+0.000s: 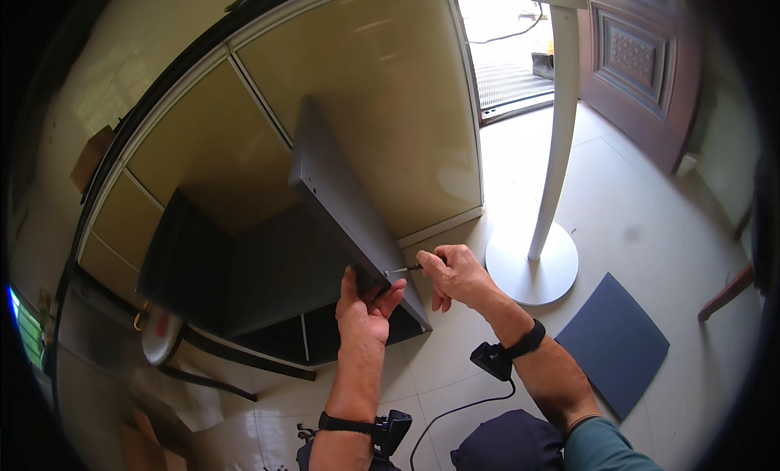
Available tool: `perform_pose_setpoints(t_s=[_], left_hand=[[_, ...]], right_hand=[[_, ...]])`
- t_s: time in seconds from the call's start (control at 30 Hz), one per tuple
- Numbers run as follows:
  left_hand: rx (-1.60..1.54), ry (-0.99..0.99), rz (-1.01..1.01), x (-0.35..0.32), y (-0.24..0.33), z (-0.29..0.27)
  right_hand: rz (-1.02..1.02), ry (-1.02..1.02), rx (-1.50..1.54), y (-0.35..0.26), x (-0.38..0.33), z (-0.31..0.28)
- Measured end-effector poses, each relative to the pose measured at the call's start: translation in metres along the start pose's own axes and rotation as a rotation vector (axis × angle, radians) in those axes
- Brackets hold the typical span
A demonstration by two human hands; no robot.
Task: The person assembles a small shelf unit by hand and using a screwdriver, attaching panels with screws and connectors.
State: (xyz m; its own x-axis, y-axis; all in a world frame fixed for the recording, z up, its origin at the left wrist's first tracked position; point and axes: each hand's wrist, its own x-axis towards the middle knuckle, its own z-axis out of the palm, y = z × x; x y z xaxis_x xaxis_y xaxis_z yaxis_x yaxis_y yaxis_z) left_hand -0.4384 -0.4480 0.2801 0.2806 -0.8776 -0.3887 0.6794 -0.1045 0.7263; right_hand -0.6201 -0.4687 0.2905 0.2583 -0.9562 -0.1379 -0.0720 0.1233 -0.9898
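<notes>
A dark grey cabinet (pixel 272 248) with an open front stands in the middle, its tall side panel (pixel 341 203) rising toward the far side. At the near edge of that panel my left hand (pixel 363 315) is closed, palm up, with its fingers curled around the edge. Something dark shows between those fingers, too shadowed to make out. My right hand (pixel 460 276) grips a screwdriver (pixel 413 268) by its handle, mostly hidden in the fist. Its thin metal shaft points left, and the tip meets the panel edge just above my left fingertips.
A loose grey board (pixel 615 341) lies on the tiled floor at right. Beyond my right hand stands a white pole on a round base (pixel 532 268). Yellowish cupboard doors (pixel 374 89) rise behind the cabinet. A stool (pixel 162 337) is at left, and a brown door (pixel 638 61) stands open far right.
</notes>
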Motion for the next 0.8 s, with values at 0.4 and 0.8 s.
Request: perform_pose_setpoints(t_s=[0.4, 0.8], left_hand=[[0.012, -0.026, -0.001, -0.001, 0.0, 0.002], [0.036, -0.023, 0.014, 0.0, -0.001, 0.002]], right_hand=[[-0.273, -0.131, 0.103, 0.008, 0.01, -0.009], [0.022, -0.149, -0.007, -0.007, 0.008, -0.01]])
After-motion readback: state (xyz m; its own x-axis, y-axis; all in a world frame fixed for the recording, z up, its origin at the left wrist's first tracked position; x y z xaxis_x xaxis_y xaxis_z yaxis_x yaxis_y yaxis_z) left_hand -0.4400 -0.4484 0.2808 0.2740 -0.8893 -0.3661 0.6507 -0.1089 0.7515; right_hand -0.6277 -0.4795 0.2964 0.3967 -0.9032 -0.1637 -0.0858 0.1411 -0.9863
